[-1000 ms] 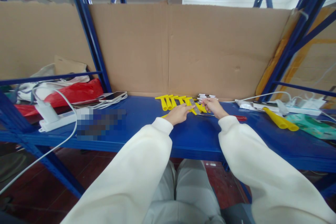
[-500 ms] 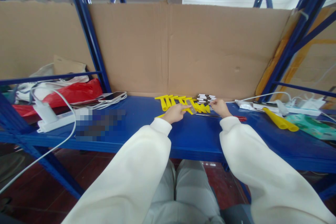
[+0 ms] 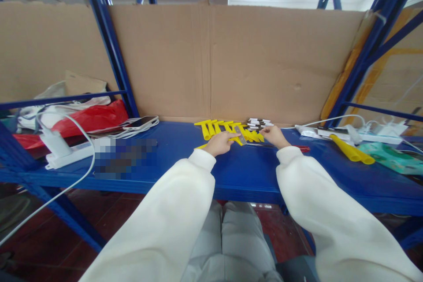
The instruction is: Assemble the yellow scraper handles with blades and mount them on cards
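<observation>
One yellow tool [image 3: 240, 137] is in the left hand [image 3: 220, 143], any lettering illegible.

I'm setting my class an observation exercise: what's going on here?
At a blue metal table, a person's left hand holds a yellow-handled tool with a flat grey blade. The right hand has its fingertips beside small yellow pieces; whether it pinches one is unclear. Small white-and-black pieces lie behind these, larger yellow pieces to their left.
</observation>
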A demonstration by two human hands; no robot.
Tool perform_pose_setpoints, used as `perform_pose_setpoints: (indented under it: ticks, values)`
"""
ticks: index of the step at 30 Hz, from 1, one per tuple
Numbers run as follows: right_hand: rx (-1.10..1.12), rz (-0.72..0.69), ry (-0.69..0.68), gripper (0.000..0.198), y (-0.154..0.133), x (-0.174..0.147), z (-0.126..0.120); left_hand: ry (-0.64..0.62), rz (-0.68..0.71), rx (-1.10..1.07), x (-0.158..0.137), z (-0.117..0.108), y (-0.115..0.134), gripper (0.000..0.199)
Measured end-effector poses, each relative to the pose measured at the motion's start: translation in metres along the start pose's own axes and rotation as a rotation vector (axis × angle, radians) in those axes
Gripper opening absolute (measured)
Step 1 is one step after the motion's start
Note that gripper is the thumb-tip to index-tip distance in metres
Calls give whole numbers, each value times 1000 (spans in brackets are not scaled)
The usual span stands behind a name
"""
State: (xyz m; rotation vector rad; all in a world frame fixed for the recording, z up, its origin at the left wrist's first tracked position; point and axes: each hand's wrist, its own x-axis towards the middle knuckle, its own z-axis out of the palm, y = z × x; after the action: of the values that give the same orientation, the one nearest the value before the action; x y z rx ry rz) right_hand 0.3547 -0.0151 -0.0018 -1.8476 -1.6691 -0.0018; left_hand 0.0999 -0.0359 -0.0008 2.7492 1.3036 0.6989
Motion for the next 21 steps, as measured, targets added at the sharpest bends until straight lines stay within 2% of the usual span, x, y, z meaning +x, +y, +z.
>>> perform_pose_setpoints:
  ticks: [3, 6, 12, 21]
  values:
    - [-60, -41, -135, 17, -10, -7, 3, -10, 1, -5, 0, 0, 0, 46]
    - [-207, -84, -205, 20, -19, -11, 4, -23, 0, -12, 1, 1, 0, 47]
    - [-458, -114, -222, 30, -36, -20, 0, -33, -15, -18, 2, 2, 0, 46]
    - [-536, -135, -227, 35, -45, -26, 0, -33, -1, -25, 2, 2, -1, 46]
